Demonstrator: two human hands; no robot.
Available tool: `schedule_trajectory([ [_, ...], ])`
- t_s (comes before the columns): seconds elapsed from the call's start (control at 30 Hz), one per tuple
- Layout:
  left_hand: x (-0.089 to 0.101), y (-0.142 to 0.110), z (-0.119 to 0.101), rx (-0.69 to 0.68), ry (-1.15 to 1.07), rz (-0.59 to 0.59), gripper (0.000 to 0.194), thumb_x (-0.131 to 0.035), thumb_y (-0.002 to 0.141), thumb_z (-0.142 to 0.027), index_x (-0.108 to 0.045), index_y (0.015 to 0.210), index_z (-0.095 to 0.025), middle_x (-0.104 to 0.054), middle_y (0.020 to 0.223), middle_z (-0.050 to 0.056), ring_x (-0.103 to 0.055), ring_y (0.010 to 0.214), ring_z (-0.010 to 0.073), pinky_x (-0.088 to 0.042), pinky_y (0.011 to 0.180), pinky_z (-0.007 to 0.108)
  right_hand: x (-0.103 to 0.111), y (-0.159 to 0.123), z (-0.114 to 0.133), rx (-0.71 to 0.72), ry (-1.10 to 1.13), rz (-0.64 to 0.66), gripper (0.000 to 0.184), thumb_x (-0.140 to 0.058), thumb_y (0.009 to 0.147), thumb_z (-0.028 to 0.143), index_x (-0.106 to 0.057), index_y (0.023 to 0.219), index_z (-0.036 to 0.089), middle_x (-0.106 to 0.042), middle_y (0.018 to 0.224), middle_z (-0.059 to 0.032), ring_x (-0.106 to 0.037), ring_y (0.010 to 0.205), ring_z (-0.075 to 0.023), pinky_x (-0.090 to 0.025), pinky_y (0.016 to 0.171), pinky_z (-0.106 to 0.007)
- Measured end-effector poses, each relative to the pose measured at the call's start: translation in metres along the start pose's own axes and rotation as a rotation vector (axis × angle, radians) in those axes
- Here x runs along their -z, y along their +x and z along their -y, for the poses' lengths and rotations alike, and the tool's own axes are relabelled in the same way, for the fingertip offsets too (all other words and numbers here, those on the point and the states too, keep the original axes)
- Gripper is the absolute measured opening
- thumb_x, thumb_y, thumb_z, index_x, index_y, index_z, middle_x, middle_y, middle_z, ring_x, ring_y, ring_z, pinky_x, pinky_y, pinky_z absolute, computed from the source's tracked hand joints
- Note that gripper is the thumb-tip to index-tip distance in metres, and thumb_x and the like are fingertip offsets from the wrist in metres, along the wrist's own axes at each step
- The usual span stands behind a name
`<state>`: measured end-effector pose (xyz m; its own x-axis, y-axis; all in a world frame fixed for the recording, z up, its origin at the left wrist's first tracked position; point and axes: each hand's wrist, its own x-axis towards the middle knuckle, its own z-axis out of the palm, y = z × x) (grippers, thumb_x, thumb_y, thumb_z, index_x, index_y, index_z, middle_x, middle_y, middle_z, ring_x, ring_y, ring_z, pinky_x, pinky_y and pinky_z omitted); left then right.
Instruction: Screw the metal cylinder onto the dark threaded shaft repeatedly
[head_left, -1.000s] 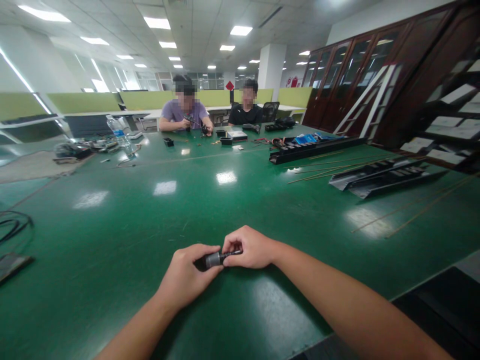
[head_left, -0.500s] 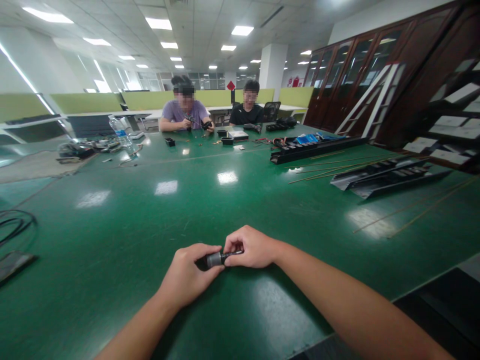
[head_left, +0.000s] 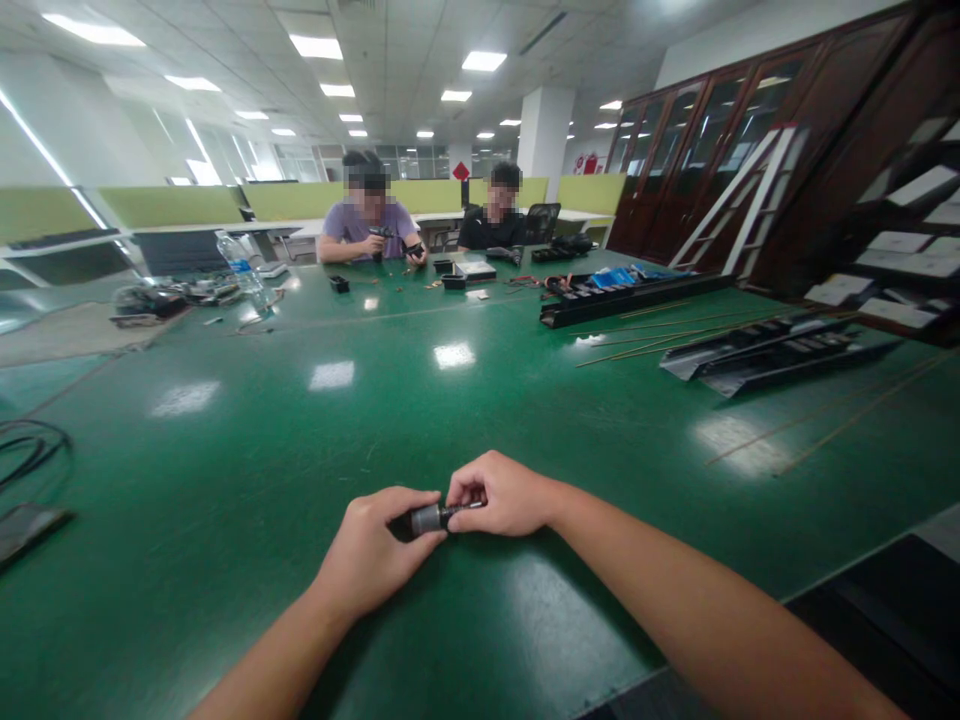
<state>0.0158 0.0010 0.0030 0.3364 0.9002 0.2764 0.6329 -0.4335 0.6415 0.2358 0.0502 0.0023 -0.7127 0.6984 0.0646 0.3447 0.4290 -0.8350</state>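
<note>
Low over the green table, my left hand grips a small grey, black-ended cylindrical part between thumb and fingers. A thin dark rod with a ridged look sticks out of its right end. My right hand pinches that rod with thumb and forefinger, the other fingers curled. The part lies roughly level, its left end partly hidden in my left hand. I cannot tell its exact kind.
Across the table a person in purple handles a dark tool; another person in black sits beside them. Black metal channels and thin rods lie to the right. Black cable and a dark flat slab are at the left edge.
My hands and the part are almost where they were. Across the table, the person in purple has shifted the dark tool in their hand.
</note>
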Motion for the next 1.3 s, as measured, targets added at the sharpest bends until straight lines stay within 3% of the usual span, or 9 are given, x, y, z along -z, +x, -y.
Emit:
schedule_trajectory([
  [0.23,0.000,0.001,0.004,0.034,0.020,0.007,0.028,-0.077,0.075,-0.032,-0.074,0.103,-0.027,-0.075,0.096,0.000,-0.070,0.087,0.0195,-0.052,0.081,0.030,-0.001,-0.001,-0.003,-0.007,0.023,0.006,0.019,-0.073,0.073,0.025,-0.070,0.090,0.015,-0.067,0.074,-0.0002,-0.059,0.066,-0.0125,-0.044,0.061,-0.022],
  [0.53,0.005,0.005,-0.001,0.068,-0.006,0.108,0.026,-0.067,0.086,-0.039,-0.069,0.108,-0.027,-0.070,0.102,0.002,-0.065,0.094,0.0204,-0.048,0.085,0.032,-0.002,0.000,-0.002,-0.026,0.054,-0.001,0.018,-0.073,0.072,0.020,-0.068,0.089,0.015,-0.063,0.070,0.0014,-0.056,0.062,-0.0112,-0.044,0.060,-0.022],
  [0.63,0.002,0.006,0.001,0.098,-0.149,0.120,0.027,-0.061,0.090,-0.040,-0.066,0.112,-0.026,-0.068,0.109,0.002,-0.063,0.101,0.0208,-0.047,0.092,0.033,-0.003,0.001,-0.003,-0.011,0.129,0.053,0.011,-0.072,0.073,0.021,-0.065,0.079,0.014,-0.062,0.069,0.0015,-0.056,0.061,-0.0107,-0.046,0.061,-0.022],
  [0.73,-0.002,0.007,0.004,0.210,-0.438,0.132,0.034,-0.055,0.093,-0.041,-0.055,0.122,-0.022,-0.069,0.106,0.004,-0.066,0.091,0.0199,-0.050,0.088,0.034,-0.003,0.001,-0.003,-0.016,0.137,0.073,0.013,-0.074,0.073,0.023,-0.067,0.080,0.015,-0.063,0.069,0.0012,-0.058,0.062,-0.0110,-0.047,0.062,-0.022],
  [0.83,-0.001,0.009,0.006,0.279,-0.652,0.147,0.032,-0.052,0.095,-0.041,-0.050,0.116,-0.018,-0.068,0.099,0.005,-0.066,0.083,0.0181,-0.051,0.082,0.033,-0.003,0.001,-0.002,-0.024,0.100,0.055,0.020,-0.076,0.073,0.031,-0.069,0.081,0.015,-0.064,0.069,0.0004,-0.059,0.063,-0.0117,-0.047,0.061,-0.022],
  [0.97,0.001,0.010,0.006,0.303,-0.771,0.224,0.029,-0.056,0.094,-0.038,-0.051,0.113,-0.017,-0.066,0.101,0.006,-0.064,0.090,0.0169,-0.050,0.086,0.031,-0.003,0.001,-0.002,0.000,0.090,0.044,0.023,-0.072,0.080,0.037,-0.071,0.086,0.015,-0.067,0.072,-0.0007,-0.060,0.064,-0.0120,-0.046,0.062,-0.021],
  [1.1,-0.003,0.007,0.004,0.290,-0.839,0.295,0.039,-0.075,0.081,-0.026,-0.054,0.112,-0.018,-0.066,0.109,0.005,-0.063,0.105,0.0189,-0.048,0.097,0.032,-0.005,0.002,-0.002,0.032,0.036,0.053,0.025,-0.062,0.088,0.036,-0.072,0.080,0.014,-0.069,0.073,-0.0011,-0.059,0.064,-0.0115,-0.044,0.064,-0.021],
  [1.3,-0.006,0.007,0.007,0.256,-0.761,0.214,0.039,-0.076,0.078,-0.026,-0.062,0.114,-0.018,-0.063,0.114,0.007,-0.064,0.105,0.0219,-0.049,0.100,0.037,-0.005,0.003,-0.001,0.006,-0.039,0.043,0.031,-0.060,0.090,0.040,-0.071,0.076,0.014,-0.070,0.070,-0.0012,-0.060,0.063,-0.0115,-0.041,0.061,-0.021],
])
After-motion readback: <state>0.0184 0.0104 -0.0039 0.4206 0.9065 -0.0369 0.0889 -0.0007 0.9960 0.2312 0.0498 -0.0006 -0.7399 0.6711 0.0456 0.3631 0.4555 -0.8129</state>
